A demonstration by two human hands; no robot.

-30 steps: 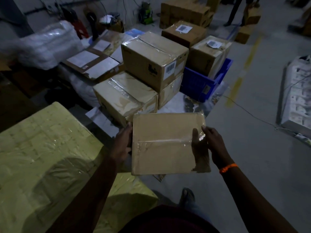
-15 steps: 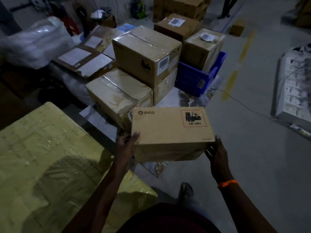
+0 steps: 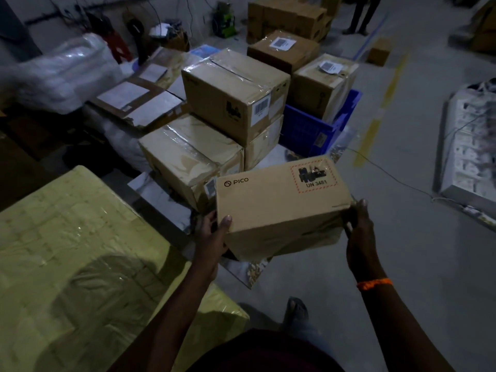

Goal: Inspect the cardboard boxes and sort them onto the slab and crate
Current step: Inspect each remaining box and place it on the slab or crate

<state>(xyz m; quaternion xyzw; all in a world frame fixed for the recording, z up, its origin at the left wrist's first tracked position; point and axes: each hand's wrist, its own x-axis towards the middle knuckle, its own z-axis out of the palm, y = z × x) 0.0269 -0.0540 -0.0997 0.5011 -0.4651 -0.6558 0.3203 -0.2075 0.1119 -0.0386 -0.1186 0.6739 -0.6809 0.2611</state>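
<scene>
Now my left hand (image 3: 212,245) grips the near-left corner of the brown rectangular cardboard box (image 3: 281,205), thumb hooked over its top edge. My right hand (image 3: 358,237) clamps the opposite end, fingers curled around it. Since a second ago I have rolled the box from its taped face to the printed side with the red-bordered label. It hangs above the near edge of the pale marbled slab (image 3: 154,190), short of the blue plastic crate (image 3: 306,130). Inspection looks nearly done; placing remains.
</scene>
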